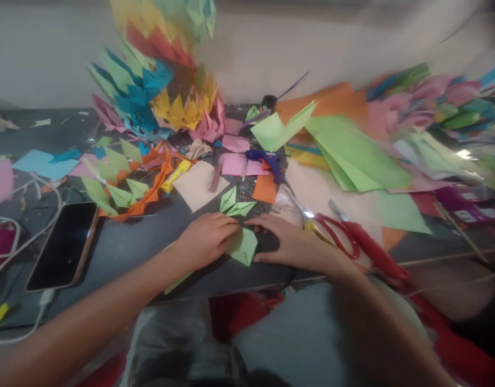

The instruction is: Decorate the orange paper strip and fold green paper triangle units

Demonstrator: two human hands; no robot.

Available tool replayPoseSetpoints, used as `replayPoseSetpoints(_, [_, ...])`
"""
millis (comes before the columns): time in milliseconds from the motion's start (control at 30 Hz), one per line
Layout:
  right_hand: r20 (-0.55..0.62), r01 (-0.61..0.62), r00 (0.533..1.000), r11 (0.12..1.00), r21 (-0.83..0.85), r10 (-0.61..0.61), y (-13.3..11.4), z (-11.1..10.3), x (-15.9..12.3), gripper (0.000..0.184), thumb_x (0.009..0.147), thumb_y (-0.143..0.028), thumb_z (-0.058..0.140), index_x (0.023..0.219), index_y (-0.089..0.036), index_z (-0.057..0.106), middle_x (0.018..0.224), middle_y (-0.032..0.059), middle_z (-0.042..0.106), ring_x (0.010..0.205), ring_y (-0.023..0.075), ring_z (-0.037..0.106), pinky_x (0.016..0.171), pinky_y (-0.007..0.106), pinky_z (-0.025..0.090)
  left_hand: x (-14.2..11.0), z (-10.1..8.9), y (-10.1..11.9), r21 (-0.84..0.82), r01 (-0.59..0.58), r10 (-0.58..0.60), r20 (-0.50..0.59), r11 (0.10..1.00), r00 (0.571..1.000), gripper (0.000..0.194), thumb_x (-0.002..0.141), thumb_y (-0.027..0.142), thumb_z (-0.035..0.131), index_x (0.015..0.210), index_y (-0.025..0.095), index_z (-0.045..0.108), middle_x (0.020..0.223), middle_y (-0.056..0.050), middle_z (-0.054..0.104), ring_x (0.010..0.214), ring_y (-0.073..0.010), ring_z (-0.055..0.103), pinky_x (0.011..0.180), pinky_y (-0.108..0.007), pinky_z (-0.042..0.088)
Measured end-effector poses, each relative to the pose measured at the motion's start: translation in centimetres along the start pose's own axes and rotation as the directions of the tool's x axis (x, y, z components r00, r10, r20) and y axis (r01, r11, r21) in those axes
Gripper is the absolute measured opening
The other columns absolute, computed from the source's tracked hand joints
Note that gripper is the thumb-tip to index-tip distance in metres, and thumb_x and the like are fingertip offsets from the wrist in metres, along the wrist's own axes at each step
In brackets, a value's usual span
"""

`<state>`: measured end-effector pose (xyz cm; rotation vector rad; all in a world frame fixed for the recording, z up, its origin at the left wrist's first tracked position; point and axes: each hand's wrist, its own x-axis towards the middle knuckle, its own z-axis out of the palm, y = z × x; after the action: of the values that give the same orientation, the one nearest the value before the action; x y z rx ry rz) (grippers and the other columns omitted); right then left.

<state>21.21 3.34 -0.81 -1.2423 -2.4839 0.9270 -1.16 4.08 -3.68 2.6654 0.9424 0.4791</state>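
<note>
A light green folded paper lies on the dark table right before me. My left hand presses its closed fingers on the paper's left side; the fingertips hide part of it. On the other side, my right hand has thumb and forefinger spread apart, their tips close to the paper's right edge. Just beyond my fingers sits another green folded piece with pointed leaves. Red-handled scissors lie beside my right wrist, along with a red cutter.
A phone with a white cable is at left. Behind stand an orange ring with green points, a yellow glue stick, a blue glue gun and a tall colourful folded-paper stack. Green sheets lie at right.
</note>
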Motion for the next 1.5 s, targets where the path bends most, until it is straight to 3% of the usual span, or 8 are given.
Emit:
replayPoseSetpoints(100, [-0.032, -0.036, 0.999, 0.998, -0.042, 0.035, -0.1, 0.6, 0.1, 0.047, 0.073, -0.042, 0.069, 0.111, -0.018, 0.056, 0.102, 0.0073, 0.059, 0.095, 0.0214, 0.055, 0.084, 0.035, 0.044, -0.2, -0.2, 0.0, -0.029, 0.077, -0.078, -0.027, 0.997, 0.997, 0.024, 0.085, 0.018, 0.055, 0.108, 0.014, 0.061, 0.102, -0.007, 0.065, 0.093, -0.02, 0.058, 0.082, -0.037, 0.048])
replayPoseSetpoints(433, [-0.201, -0.106, 0.975, 0.991, -0.076, 0.089, -1.2, 2.2, 0.4, 0.016, 0.075, -0.023, 0.065, 0.09, -0.017, 0.061, 0.091, 0.006, 0.061, 0.089, 0.0212, 0.056, 0.081, 0.036, 0.043, -0.1, -0.7, -0.9, -0.221, 0.194, -0.205, -0.027, 0.956, 0.978, 0.008, 0.083, 0.019, 0.059, 0.085, 0.019, 0.067, 0.081, 0.0, 0.067, 0.08, -0.0154, 0.058, 0.076, -0.031, 0.045])
replayPoseSetpoints(533, [-0.229, -0.146, 0.963, 0.989, 0.0, 0.142, -1.2, 2.5, 0.5, 0.002, 0.077, -0.016, 0.061, 0.079, -0.017, 0.061, 0.082, 0.0034, 0.063, 0.078, 0.0174, 0.057, 0.073, 0.031, 0.043, 0.0, -0.7, -0.8, -0.286, 0.233, -0.247, -0.014, 0.929, 0.969, 0.005, 0.08, 0.018, 0.062, 0.079, 0.018, 0.066, 0.078, 0.001, 0.067, 0.076, -0.0138, 0.058, 0.072, -0.028, 0.045])
replayPoseSetpoints(633, [-0.194, -0.14, 0.968, 0.983, 0.117, 0.161, -0.7, 2.4, 0.3, 0.006, 0.08, -0.015, 0.058, 0.075, -0.017, 0.061, 0.072, 0.0, 0.063, 0.065, 0.0124, 0.055, 0.061, 0.024, 0.042, 0.1, -0.7, -0.9, -0.274, 0.229, -0.236, 0.007, 0.934, 0.972, 0.005, 0.08, 0.021, 0.063, 0.077, 0.019, 0.066, 0.077, 0.001, 0.067, 0.075, -0.0139, 0.057, 0.072, -0.028, 0.044])
replayPoseSetpoints(900, [-0.228, 0.142, 0.963, 0.99, -0.024, -0.143, 0.9, 3.1, 0.5, 0.016, 0.086, -0.019, 0.053, 0.098, -0.02, 0.065, 0.089, 0.0036, 0.065, 0.083, 0.0142, 0.059, 0.076, 0.026, 0.046, 0.5, -1.0, -2.7, -0.207, -0.033, 0.05, 0.077, 0.978, 0.996, 0.008, 0.083, 0.015, 0.059, 0.085, 0.018, 0.067, 0.085, -0.001, 0.067, 0.081, -0.0133, 0.059, 0.078, -0.027, 0.043])
replayPoseSetpoints(1100, [-0.265, 0.313, 0.902, 0.939, -0.14, -0.341, 0.9, 3.9, 1.2, 0.025, 0.092, -0.022, 0.044, 0.096, -0.016, 0.067, 0.087, 0.0065, 0.065, 0.081, 0.0147, 0.06, 0.073, 0.027, 0.05, 0.5, -1.0, -2.8, -0.175, -0.087, 0.104, 0.09, 0.981, 0.991, 0.01, 0.086, 0.018, 0.056, 0.088, 0.017, 0.065, 0.089, -0.002, 0.067, 0.084, -0.0147, 0.06, 0.083, -0.03, 0.042])
replayPoseSetpoints(1267, [-0.214, 0.312, 0.904, 0.913, -0.264, -0.371, 0.4, 3.8, 1.0, 0.035, 0.095, -0.027, 0.035, 0.094, -0.013, 0.067, 0.085, 0.0076, 0.064, 0.08, 0.0164, 0.06, 0.072, 0.029, 0.051, 0.3, -0.8, -3.4, -0.204, -0.129, 0.15, 0.089, 0.97, 0.985, 0.014, 0.087, 0.016, 0.052, 0.089, 0.016, 0.065, 0.09, -0.005, 0.065, 0.085, -0.0148, 0.057, 0.079, -0.027, 0.044])
replayPoseSetpoints(1500, [-0.096, 0.346, 0.894, 0.809, -0.475, -0.438, 0.6, 3.9, 0.9, 0.029, 0.094, -0.02, 0.037, 0.107, -0.015, 0.063, 0.088, 0.0054, 0.064, 0.077, 0.0164, 0.059, 0.068, 0.029, 0.05, -0.2, -1.2, -3.9, -0.13, -0.148, 0.162, 0.104, 0.98, 0.981, 0.019, 0.089, 0.016, 0.046, 0.095, 0.017, 0.064, 0.095, -0.005, 0.062, 0.088, -0.0151, 0.056, 0.078, -0.027, 0.045])
